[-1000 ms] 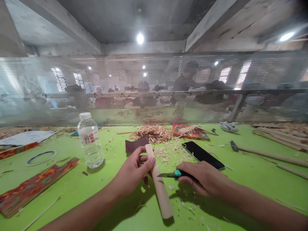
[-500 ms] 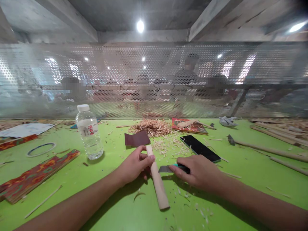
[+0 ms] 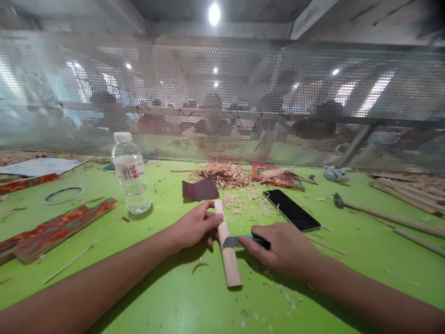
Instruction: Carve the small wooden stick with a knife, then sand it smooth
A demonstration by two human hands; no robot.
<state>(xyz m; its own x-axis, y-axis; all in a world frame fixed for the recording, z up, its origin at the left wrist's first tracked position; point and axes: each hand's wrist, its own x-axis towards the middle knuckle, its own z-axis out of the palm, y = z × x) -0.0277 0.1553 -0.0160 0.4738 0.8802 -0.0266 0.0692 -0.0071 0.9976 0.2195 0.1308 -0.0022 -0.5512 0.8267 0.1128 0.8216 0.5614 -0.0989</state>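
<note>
My left hand (image 3: 196, 226) pinches the far end of a pale wooden strip (image 3: 231, 266), thumb on top, while the near end rests close to the green table. In my right hand (image 3: 278, 243) is a utility knife (image 3: 257, 240) with a dark and teal handle. Its grey blade lies across the middle of the strip; whether it cuts in I cannot tell. Just beyond the strip's far end lies a piece of dark brown sandpaper (image 3: 200, 189). A black phone (image 3: 291, 209) lies beyond my right hand.
A water bottle (image 3: 132, 178) stands at left, near red painted boards (image 3: 66, 228) and a tape ring (image 3: 63, 195). Wood shavings (image 3: 224, 175) are heaped at the back. Long-handled tools (image 3: 389, 215) lie at right. Behind a perforated screen (image 3: 194, 60) people sit.
The knife has moved left, its blade going from beside the wooden strip onto it. The view has tipped down, so the table things appear higher.
</note>
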